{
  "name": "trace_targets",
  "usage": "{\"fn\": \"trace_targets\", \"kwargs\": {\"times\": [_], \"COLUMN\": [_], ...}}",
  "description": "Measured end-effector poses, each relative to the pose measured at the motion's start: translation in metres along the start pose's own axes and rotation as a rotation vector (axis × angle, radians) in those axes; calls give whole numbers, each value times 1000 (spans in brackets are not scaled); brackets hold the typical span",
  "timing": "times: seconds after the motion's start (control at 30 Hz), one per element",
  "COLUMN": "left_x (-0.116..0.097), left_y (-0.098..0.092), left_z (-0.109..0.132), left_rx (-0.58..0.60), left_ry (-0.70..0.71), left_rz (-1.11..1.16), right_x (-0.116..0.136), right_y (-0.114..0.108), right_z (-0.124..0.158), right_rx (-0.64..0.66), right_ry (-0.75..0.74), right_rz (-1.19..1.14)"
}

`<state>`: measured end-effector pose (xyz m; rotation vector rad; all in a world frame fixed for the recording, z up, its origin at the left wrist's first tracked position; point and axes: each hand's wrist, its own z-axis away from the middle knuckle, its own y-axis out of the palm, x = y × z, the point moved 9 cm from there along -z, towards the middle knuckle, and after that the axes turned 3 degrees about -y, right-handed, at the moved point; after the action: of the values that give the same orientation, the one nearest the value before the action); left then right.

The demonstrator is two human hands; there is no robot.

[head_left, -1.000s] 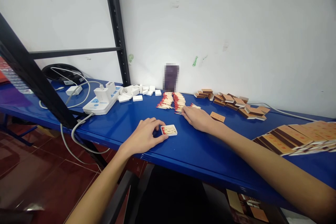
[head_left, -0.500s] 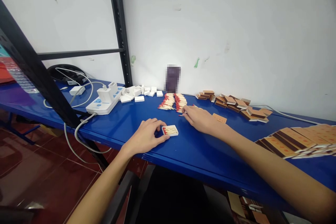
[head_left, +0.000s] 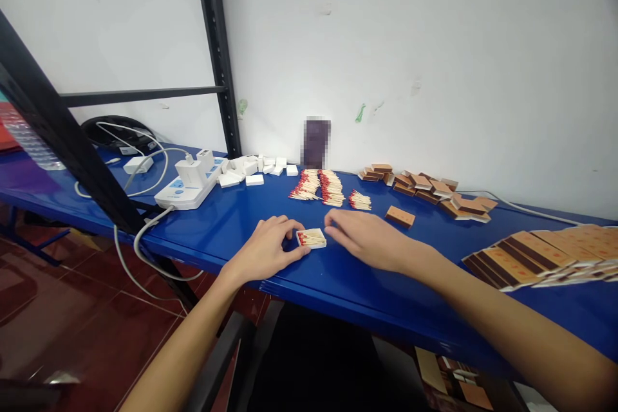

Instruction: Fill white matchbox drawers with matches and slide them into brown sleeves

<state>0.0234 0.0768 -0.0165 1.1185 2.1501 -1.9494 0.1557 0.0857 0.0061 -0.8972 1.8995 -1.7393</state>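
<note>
My left hand rests on the blue table, its fingers curled round the left side of a small white tray of red-tipped matches. My right hand lies palm down just right of the tray, fingertips drawn together near the tray's far corner. What they pinch, if anything, is hidden. Behind the tray lies a pile of loose matches, with a smaller bundle of matches to its right. A single brown matchbox sleeve lies beyond my right wrist.
Several brown sleeves lie heaped by the wall and flat sleeves at the right. Empty white trays and a power strip with chargers are at the left. A black rack post and slanted brace stand there.
My right hand has drawn back from the match pile toward me and now sits beside the tray. The small bundle of matches has come into view. My left hand has stayed on the tray.
</note>
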Motion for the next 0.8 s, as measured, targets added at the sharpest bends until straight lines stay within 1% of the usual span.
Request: {"fn": "trace_targets", "kwargs": {"times": [0.07, 0.17, 0.2, 0.27, 0.33, 0.37, 0.43, 0.5, 0.6, 0.67, 0.73, 0.8], "left_x": [2, 4, 3, 0, -2, -3, -3, -5, -7, -8, -9, -10], "left_y": [0, -1, -2, -2, -3, -4, -6, -8, -8, -8, -7, -6], "left_z": [1, 1, 1, 1, 1, 1, 1, 2, 2, 2, 2, 2], "left_rx": [8, 1, -4, -7, -10, -18, -40, -47, -42, -43, -35, -27], "left_ry": [-20, -36, -27, 2, 21, 22, 13, 17, 38, 51, 70, 88], "left_rz": [12, 44, 56, 75, 82, 83, 92, 105, 115, 118, 121, 116], "right_x": [-27, -81, -98, -127, -140, -140, -129, -102, -43, -16, -3, 0], "right_y": [-7, -17, -18, -14, -6, -2, 1, 2, 6, 7, 8, 8], "right_z": [10, 28, 34, 45, 53, 55, 59, 57, 43, 34, 26, 22], "right_rx": [-63, -134, -130, -80, -16, 4, 9, -11, -11, 12, 35, 43], "right_ry": [89, 279, 346, 452, 506, 513, 510, 457, 219, 138, 102, 75], "right_rz": [121, 340, 375, 382, 311, 268, 217, 210, 99, 24, -53, -124]}}
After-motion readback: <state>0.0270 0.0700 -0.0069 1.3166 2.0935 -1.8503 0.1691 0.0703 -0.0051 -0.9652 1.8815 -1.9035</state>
